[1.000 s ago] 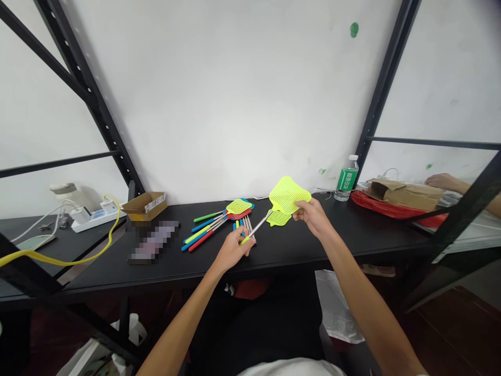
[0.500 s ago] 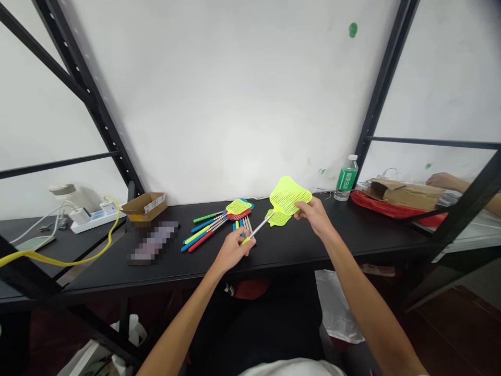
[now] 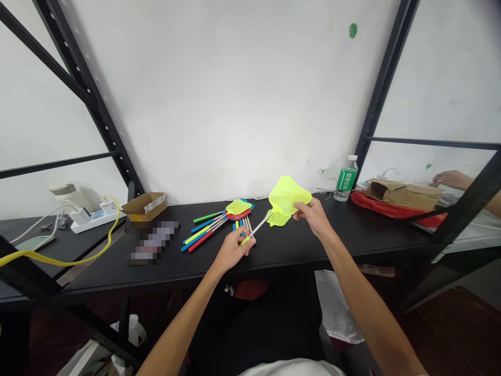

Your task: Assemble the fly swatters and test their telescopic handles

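Both my hands hold one yellow-green fly swatter above the black table. My left hand is closed round its handle, where the metal rod begins. At the right edge of the mesh head, my right hand pinches with thumb and fingers. Beneath that head shows another yellow-green mesh head, partly covered. To the left lies a fan of assembled swatters with red, blue, green and yellow parts, heads overlapping. Several loose rods with coloured handles lie just behind my left hand, which hides part of them.
On the black table stand an open cardboard box at left and a water bottle at right. A yellow cable and power strip lie far left. Another person's hand is near a brown carton at right.
My hands and the fly swatter stay almost still. At the far right, the other person's hand has shifted slightly to the right.
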### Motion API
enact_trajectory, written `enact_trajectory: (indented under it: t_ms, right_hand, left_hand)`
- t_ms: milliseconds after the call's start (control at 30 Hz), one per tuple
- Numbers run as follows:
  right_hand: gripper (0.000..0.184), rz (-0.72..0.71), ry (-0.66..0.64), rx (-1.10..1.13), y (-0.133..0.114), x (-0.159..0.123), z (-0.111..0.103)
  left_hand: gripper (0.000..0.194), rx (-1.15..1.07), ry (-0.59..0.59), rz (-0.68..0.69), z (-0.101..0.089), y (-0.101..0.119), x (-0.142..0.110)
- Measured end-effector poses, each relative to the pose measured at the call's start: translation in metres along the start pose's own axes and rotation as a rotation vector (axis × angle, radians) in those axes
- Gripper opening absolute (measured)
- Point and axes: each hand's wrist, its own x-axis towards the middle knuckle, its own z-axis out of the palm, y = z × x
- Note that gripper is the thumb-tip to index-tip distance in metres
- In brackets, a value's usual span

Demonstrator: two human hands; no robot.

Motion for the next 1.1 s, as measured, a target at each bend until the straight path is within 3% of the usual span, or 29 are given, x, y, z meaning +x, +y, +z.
enact_trajectory:
  t_ms: [233,800,933,1100]
  right_hand:
    - [0.015,0.076,-0.023,0.075,0.004,0.001,0.001]
    - [0.016,0.055,-0.016,0.022,0.005,0.0,0.003]
    - [0.024,0.053,-0.052,0.036,0.001,-0.001,0.001]
    - [0.039,0.027,0.032,0.039,-0.004,0.003,-0.01]
  left_hand:
    - [0.03,-0.007,-0.007,0.001,0.0,0.001,0.0]
    - [0.032,-0.026,0.003,-0.007,0.001,0.004,0.0]
    - [0.032,-0.015,-0.004,-0.009,0.001,0.002,0.0]
    - [0.034,-0.007,-0.014,-0.007,0.002,0.001,-0.001]
